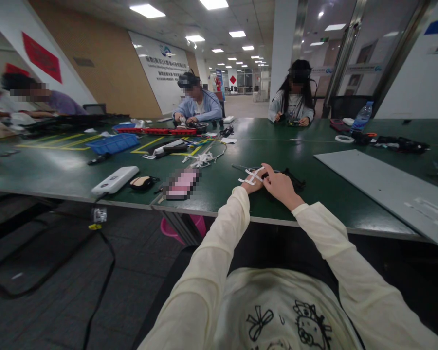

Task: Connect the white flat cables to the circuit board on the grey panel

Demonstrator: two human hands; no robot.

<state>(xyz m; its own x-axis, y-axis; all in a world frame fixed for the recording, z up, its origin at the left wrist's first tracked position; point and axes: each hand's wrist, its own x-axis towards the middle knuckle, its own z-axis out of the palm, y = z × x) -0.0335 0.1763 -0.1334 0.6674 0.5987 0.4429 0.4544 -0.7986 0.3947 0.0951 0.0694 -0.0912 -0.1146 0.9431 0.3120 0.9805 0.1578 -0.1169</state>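
Both hands meet on the green table [314, 204] just ahead of the person's chest. The left hand [251, 183] lies partly hidden behind the right; white strips [253, 175] cross it, seemingly held there so they stay within reach, though whether its fingers close on them cannot be told. The right hand [280, 187] lies over it, fingers curled together toward the strips, knuckles up. A black bundle [294, 179] sits just beyond at 1 o'clock, touching or nearly so. At 10 o'clock lies a white power bank [115, 180]; 2 co-workers sit opposite.
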